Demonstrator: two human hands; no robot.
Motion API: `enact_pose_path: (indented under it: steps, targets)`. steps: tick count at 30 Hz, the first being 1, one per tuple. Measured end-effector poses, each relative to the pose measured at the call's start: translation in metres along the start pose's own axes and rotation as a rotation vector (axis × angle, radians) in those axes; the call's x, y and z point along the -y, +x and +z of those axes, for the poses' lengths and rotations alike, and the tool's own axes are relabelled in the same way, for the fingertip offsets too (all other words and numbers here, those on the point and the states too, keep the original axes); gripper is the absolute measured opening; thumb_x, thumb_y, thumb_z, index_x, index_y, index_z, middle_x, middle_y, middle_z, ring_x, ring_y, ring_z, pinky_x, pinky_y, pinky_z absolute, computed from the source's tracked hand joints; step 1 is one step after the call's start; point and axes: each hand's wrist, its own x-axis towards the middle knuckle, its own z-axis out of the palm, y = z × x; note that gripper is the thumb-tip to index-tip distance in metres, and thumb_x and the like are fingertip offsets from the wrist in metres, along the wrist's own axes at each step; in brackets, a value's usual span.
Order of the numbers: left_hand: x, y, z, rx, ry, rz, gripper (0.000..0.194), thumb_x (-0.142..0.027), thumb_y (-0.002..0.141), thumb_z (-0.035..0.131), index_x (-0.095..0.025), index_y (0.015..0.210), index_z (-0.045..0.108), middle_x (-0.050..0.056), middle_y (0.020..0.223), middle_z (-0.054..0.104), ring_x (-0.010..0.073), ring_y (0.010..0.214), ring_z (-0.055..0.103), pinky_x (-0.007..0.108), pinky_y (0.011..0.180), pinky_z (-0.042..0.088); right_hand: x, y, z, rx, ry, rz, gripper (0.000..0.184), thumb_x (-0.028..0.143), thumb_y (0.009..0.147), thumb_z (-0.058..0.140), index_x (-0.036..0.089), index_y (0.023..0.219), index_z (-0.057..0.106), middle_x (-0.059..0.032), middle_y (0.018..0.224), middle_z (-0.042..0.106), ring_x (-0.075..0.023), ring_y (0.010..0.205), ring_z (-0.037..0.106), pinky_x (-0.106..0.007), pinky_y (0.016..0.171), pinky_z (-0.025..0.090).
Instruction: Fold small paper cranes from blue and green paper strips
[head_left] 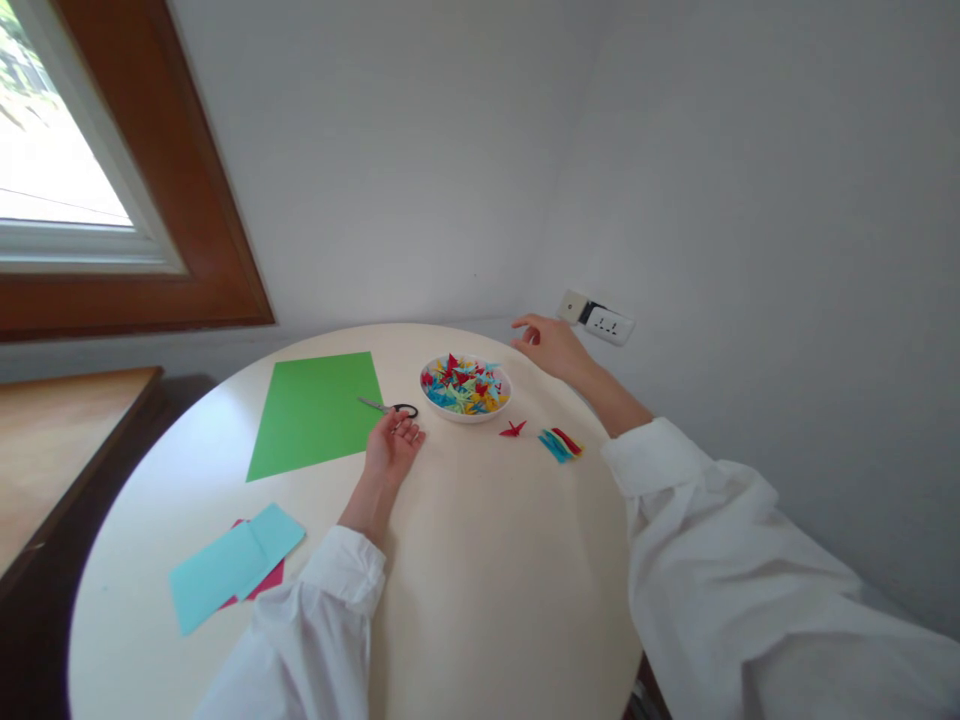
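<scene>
Table (495,580) round, bowl (466,417) atop; pale walls (390,160) (window (60,160) left).

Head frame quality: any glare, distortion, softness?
Head view: window largely blown out to white, pale sheen on the table, left side; head view: right sleeve looks stretched toward the corner, likely wide-angle; head view: folded papers too soft for fine creases.

From where I stand, the light blue sheets (232,565) cover most of the red paper (268,580); the paper cranes (465,385) hide the floor of the bowl (466,418); both white sleeves (735,540) run out of view, as do the window (60,150) and the round table's (487,600) near side; whether the left hand (394,450) touches the scissors (386,407), I can't tell.
</scene>
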Motion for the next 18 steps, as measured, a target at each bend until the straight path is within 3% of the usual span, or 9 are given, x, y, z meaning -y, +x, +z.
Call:
enact_pose_path:
  steps: [3, 8, 14, 18]
  targets:
    - [0.001, -0.001, 0.002, -0.003, -0.005, 0.0, 0.022, -0.023, 0.081, 0.052, -0.013, 0.063, 0.059, 0.001, 0.049, 0.056, 0.0117, 0.047, 0.054, 0.026, 0.055, 0.047, -0.015, -0.015, 0.014, 0.165, -0.065, 0.029, 0.027, 0.028, 0.082, 0.053, 0.017, 0.104, 0.064, -0.0063, 0.089, 0.068, -0.0154, 0.077, 0.059, -0.025, 0.067, 0.041]
    - [0.001, -0.002, 0.004, -0.004, -0.01, 0.002, 0.022, -0.023, 0.081, 0.053, -0.013, 0.062, 0.059, 0.0, 0.048, 0.055, 0.0111, 0.046, 0.053, 0.026, 0.055, 0.047, -0.039, -0.048, 0.046, 0.382, -0.07, 0.05, 0.013, 0.022, 0.071, 0.066, 0.018, 0.083, 0.071, -0.0052, 0.079, 0.07, -0.0158, 0.069, 0.062, -0.023, 0.063, 0.043]
    - [0.0, -0.001, 0.004, -0.015, -0.009, 0.002, 0.023, -0.023, 0.081, 0.052, -0.013, 0.062, 0.059, 0.001, 0.048, 0.056, 0.0114, 0.046, 0.054, 0.026, 0.055, 0.047, -0.04, -0.066, 0.067, 0.419, -0.032, 0.114, 0.017, 0.018, 0.079, 0.058, 0.015, 0.091, 0.07, -0.0092, 0.086, 0.071, -0.0181, 0.076, 0.065, -0.024, 0.066, 0.046]
    - [0.0, 0.0, 0.003, -0.018, -0.012, 0.005, 0.023, -0.022, 0.081, 0.051, -0.013, 0.061, 0.059, 0.001, 0.047, 0.055, 0.0112, 0.045, 0.053, 0.026, 0.054, 0.047, -0.035, -0.068, 0.072, 0.408, 0.019, 0.132, 0.019, 0.009, 0.075, 0.058, 0.014, 0.089, 0.071, -0.0098, 0.085, 0.071, -0.018, 0.075, 0.065, -0.024, 0.066, 0.046]
